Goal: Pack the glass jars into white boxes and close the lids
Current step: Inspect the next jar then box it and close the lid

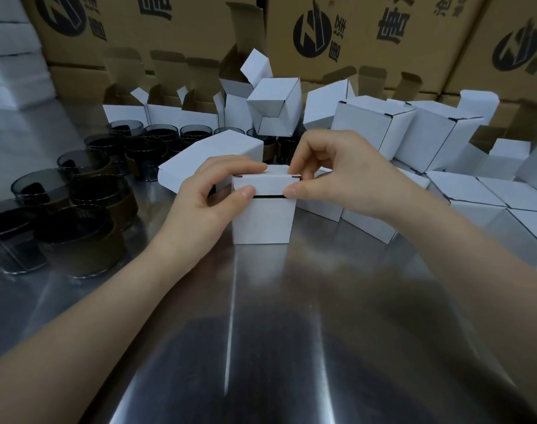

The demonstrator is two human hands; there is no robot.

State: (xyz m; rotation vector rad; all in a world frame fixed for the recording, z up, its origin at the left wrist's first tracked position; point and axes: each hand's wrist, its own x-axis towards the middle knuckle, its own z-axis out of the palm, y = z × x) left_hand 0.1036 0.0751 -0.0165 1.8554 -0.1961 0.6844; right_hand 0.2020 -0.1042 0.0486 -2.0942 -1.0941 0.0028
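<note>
A small white box [262, 220] stands upright at the centre of the steel table [261, 347]. Its lid [265, 182] is folded down, with a dark slit still showing along the front. My left hand [206, 197] grips the box's left side, thumb on the lid's front flap and fingers over the top. My right hand [328, 175] pinches the lid's right corner between thumb and forefinger. Whatever is inside the box is hidden. Several dark glass jars [77, 237] with brown bands stand in rows at the left.
Several open white boxes [169, 113] line the back. A pile of closed white boxes [438, 139] fills the right side. One closed box [212, 154] lies tilted just behind my left hand. Large brown cartons [368, 35] wall off the rear.
</note>
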